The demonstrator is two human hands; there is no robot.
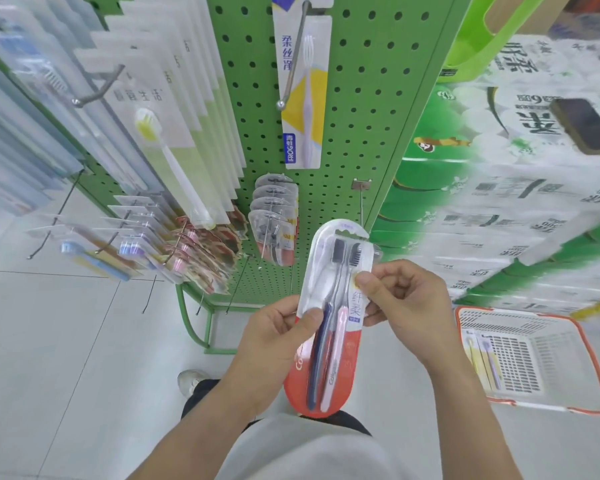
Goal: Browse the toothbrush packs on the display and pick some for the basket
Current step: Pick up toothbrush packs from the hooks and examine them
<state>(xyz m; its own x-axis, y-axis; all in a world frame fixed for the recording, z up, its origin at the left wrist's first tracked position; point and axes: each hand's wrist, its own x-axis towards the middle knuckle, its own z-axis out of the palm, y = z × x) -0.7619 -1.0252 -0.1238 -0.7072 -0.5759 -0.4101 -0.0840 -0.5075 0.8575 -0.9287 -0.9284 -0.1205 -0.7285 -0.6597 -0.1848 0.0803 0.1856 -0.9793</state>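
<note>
Both hands held one toothbrush twin pack (329, 320) upright in front of the green pegboard display (357, 133): the left hand (274, 341) gripped its lower left edge with the thumb laid across the front, and the right hand (395, 296) pinched its right edge near the brush heads, fingers curled. Stacked tissue packs (499, 202) filled the right side, with a dark phone (586, 126) lying on top. Hanging toothbrush packs (174, 140) crowded the display's left face, and a single Frog toothbrush pack (302, 95) hung from a hook on the front face. On the pale tiled floor (66, 341) to the right sat the white, orange-rimmed basket (530, 358), well apart from the hands, with one toothbrush pack (484, 362) lying inside. The held pack was a clear blister on a white and red card, carrying a navy brush and a pink brush with dark bristles.
</note>
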